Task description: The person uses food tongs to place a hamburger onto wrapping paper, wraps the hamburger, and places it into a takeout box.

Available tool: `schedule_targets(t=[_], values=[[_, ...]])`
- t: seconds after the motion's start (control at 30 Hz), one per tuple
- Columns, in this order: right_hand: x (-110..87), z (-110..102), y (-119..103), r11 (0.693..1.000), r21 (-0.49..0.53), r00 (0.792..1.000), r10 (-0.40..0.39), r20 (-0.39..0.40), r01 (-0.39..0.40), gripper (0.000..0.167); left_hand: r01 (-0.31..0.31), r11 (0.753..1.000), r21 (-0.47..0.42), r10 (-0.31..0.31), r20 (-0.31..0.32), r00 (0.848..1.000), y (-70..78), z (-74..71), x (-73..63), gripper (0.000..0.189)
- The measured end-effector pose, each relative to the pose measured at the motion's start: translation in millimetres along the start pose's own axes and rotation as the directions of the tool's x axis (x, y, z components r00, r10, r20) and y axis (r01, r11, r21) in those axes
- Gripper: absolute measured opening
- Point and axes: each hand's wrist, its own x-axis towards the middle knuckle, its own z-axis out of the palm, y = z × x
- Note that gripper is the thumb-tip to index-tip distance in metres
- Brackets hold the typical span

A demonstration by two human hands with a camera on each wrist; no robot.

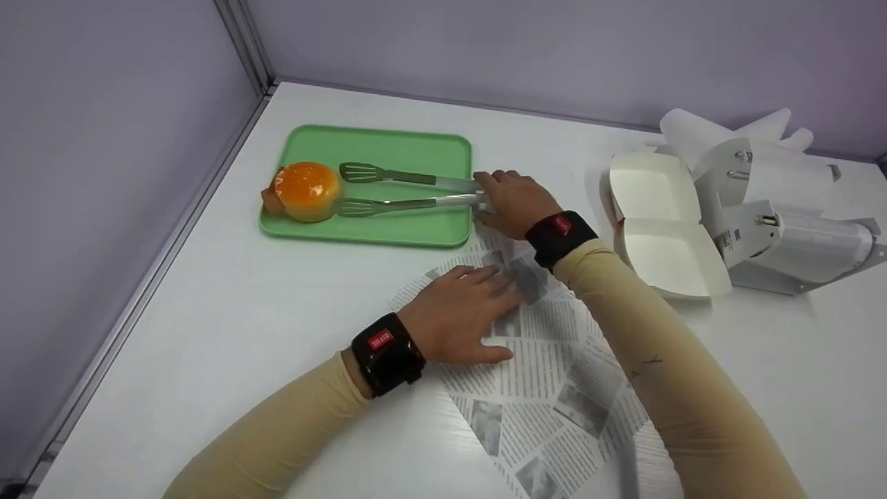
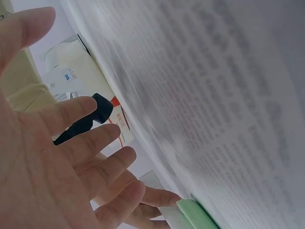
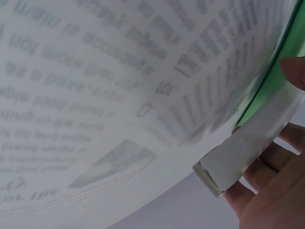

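In the head view, a pair of metal tongs point(image 1: 409, 202) with slotted heads lies across a green tray point(image 1: 388, 234), its heads beside a glossy burger bun point(image 1: 310, 192). My right hand point(image 1: 516, 201) grips the handle end at the tray's right edge. The right wrist view shows fingers and thumb about the pale handle point(image 3: 238, 160). My left hand point(image 1: 461, 315) is spread over the newsprint-patterned wrapping paper point(image 1: 540, 388), fingers apart and holding nothing. From the left wrist, its palm point(image 2: 43, 157) shows close beside that paper.
An open white takeaway box point(image 1: 658, 194) stands right of my right hand. Behind it is a white holder point(image 1: 755, 215) with a roll and loose white sheets. Grey wall panels point(image 1: 485, 55) border the white table point(image 1: 242, 326) at the back and left.
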Motion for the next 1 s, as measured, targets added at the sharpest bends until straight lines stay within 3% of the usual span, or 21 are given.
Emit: schedule_targets(t=[0.3,0.5,0.63,1.0], values=[[18.4,3.9,-20.8,0.999,0.015,0.999,-0.035,-0.023,0.036,0.042,0.053,0.999,-0.012,-0.053,0.000,0.999,-5.4,1.3,-15.2,0.076],[16.5,10.2,-17.7,0.994,0.084,0.997,-0.074,-0.017,0.075,0.039,0.053,0.999,0.001,-0.053,0.000,0.999,-7.1,3.3,-15.9,0.076],[16.4,12.8,-15.2,0.992,0.078,0.994,-0.102,-0.026,0.104,0.038,0.060,0.998,0.007,-0.060,-0.004,0.998,-7.4,2.1,-16.2,0.076],[8.8,3.3,-8.2,0.993,0.089,0.997,-0.071,-0.020,0.073,0.036,0.078,0.997,0.016,-0.078,0.018,0.997,-10.0,-5.0,-13.2,0.075]])
